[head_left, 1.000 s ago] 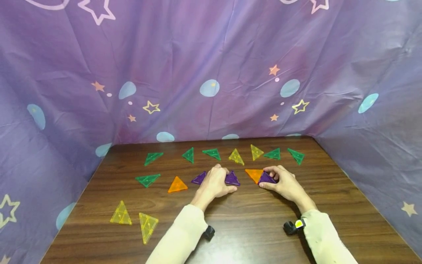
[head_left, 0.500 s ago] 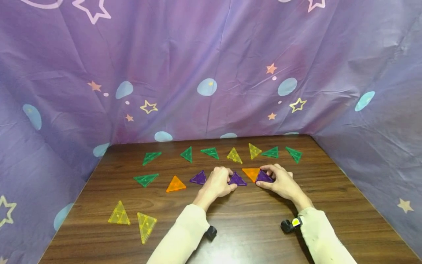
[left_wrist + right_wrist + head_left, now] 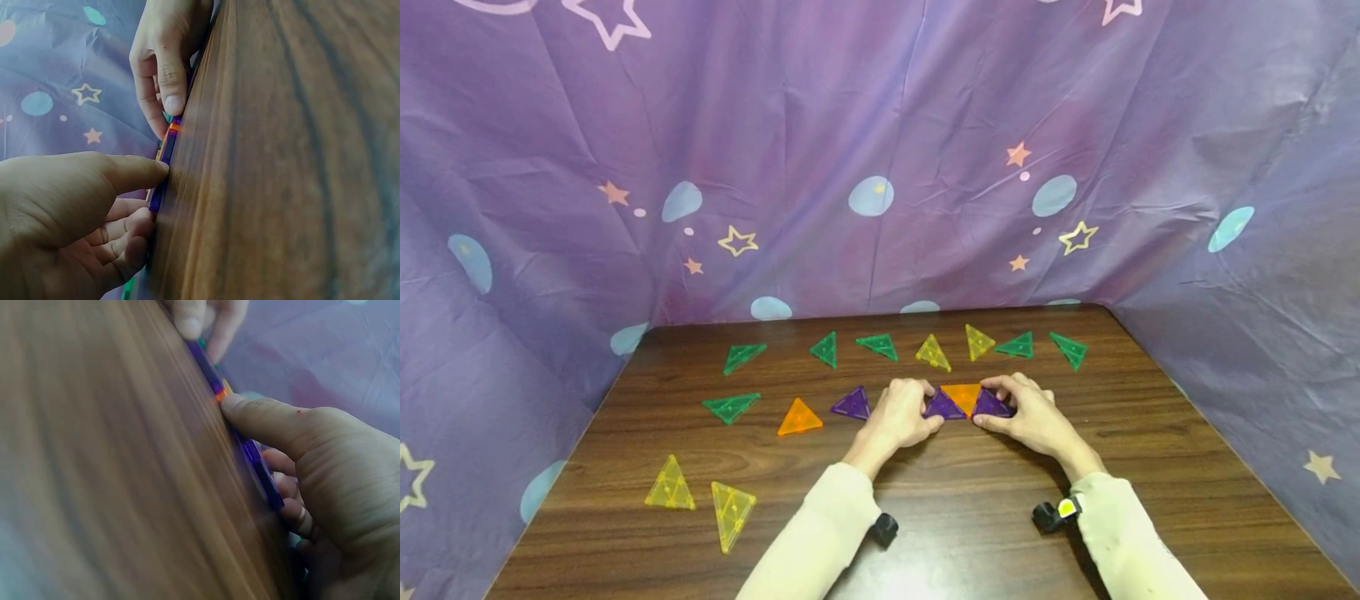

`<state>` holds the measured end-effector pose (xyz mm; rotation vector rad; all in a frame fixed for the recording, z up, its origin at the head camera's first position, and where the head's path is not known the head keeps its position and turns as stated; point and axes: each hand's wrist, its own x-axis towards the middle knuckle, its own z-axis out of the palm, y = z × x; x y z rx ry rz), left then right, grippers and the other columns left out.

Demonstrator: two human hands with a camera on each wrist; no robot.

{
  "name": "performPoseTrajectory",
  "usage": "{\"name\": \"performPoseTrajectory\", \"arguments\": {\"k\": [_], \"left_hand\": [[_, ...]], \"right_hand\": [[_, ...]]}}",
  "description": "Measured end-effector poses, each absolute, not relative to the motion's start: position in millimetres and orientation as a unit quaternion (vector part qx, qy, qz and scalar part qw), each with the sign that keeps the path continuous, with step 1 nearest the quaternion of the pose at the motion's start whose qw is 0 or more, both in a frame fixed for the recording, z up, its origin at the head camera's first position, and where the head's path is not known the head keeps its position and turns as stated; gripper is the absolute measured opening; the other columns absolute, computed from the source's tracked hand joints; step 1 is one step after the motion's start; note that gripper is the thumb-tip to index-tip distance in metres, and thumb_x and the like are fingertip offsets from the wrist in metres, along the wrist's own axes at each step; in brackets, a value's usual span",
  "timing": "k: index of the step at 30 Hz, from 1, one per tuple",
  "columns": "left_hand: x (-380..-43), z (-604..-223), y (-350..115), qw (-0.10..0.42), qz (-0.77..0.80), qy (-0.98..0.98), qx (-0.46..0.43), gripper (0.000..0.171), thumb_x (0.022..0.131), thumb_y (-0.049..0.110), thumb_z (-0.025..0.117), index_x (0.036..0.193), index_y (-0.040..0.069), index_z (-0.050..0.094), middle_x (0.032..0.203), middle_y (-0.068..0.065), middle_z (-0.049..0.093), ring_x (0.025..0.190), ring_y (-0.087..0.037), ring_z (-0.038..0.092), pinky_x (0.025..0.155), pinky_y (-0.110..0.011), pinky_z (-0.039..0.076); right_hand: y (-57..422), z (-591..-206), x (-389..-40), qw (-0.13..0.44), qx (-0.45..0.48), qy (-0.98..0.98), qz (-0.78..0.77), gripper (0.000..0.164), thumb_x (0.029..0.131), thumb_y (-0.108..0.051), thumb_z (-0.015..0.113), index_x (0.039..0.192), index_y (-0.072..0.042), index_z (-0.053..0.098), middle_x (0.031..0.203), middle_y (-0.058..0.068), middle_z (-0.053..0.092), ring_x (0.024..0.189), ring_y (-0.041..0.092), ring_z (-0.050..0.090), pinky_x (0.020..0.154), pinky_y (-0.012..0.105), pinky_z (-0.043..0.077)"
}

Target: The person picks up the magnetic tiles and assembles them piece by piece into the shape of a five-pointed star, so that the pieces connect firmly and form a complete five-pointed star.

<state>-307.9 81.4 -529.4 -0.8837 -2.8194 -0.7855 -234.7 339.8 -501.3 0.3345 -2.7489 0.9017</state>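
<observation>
My left hand [image 3: 898, 417] pinches a translucent purple triangle tile [image 3: 945, 406] between thumb and fingers, flat on the table. Its edge meets an orange triangle tile [image 3: 962, 396], which points toward me. On the other side of the orange one, my right hand [image 3: 1032, 417] pinches a second purple triangle tile [image 3: 990, 405]. Together the three tiles form a row. In the left wrist view, the left thumb [image 3: 140, 172] presses the purple tile's near edge [image 3: 159, 190]. From the right wrist, the purple edge [image 3: 253, 453] shows beside the right thumb [image 3: 262, 415].
Left of my left hand lie another purple triangle [image 3: 852, 404] and an orange triangle [image 3: 800, 418]. Green triangles, such as one [image 3: 732, 407] at the left, and yellow ones [image 3: 933, 354] are spread behind and left. Two yellow triangles [image 3: 672, 485] lie front left. A purple curtain [image 3: 820, 208] surrounds the table [image 3: 1000, 517].
My left hand has slid its purple tile right, away from the other purple tile. My right hand has brought the orange and purple pair left. The gap between them has closed.
</observation>
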Motion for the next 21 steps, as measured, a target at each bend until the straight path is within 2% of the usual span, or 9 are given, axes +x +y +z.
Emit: {"name": "performPoseTrajectory", "arguments": {"k": [7,13,18,21], "left_hand": [[-309.6,-530.4,81.2,0.032,-0.268,-0.921,-0.282,0.051,0.09,0.039,0.095,0.132,0.015,0.079,0.082,0.014,0.062,0.074,-0.005,0.062,0.071,-0.024,0.055],[-310.1,-533.4,81.7,0.043,-0.272,-0.917,-0.289,0.053,0.089,0.039,0.095,0.132,0.014,0.078,0.086,0.011,0.062,0.079,-0.006,0.06,0.074,-0.025,0.055],[-309.3,-534.1,79.6,0.048,-0.271,-0.913,-0.301,0.059,0.088,0.038,0.096,0.136,0.011,0.075,0.094,0.005,0.066,0.087,-0.01,0.062,0.081,-0.029,0.058],[-309.2,-530.8,73.1,0.075,-0.27,-0.912,-0.299,0.064,0.083,0.04,0.099,0.136,0.011,0.075,0.106,0.0,0.068,0.098,-0.016,0.067,0.093,-0.032,0.061]], "right_hand": [[335.7,-503.1,-235.3,0.113,0.116,-0.937,0.308,0.058,0.088,-0.037,0.096,0.134,-0.01,0.074,0.103,0.001,0.063,0.094,0.018,0.054,0.083,0.043,0.028],[336.0,-500.5,-236.0,0.113,0.113,-0.938,0.309,0.058,0.088,-0.041,0.096,0.134,-0.011,0.075,0.105,0.002,0.065,0.095,0.019,0.055,0.084,0.044,0.03],[335.9,-500.9,-235.4,0.118,0.103,-0.939,0.307,0.06,0.09,-0.041,0.094,0.136,-0.008,0.074,0.108,0.004,0.066,0.097,0.02,0.057,0.086,0.045,0.033],[336.6,-501.6,-235.3,0.123,0.098,-0.938,0.308,0.06,0.09,-0.037,0.094,0.137,-0.007,0.074,0.107,0.005,0.065,0.096,0.02,0.057,0.086,0.043,0.037]]}}
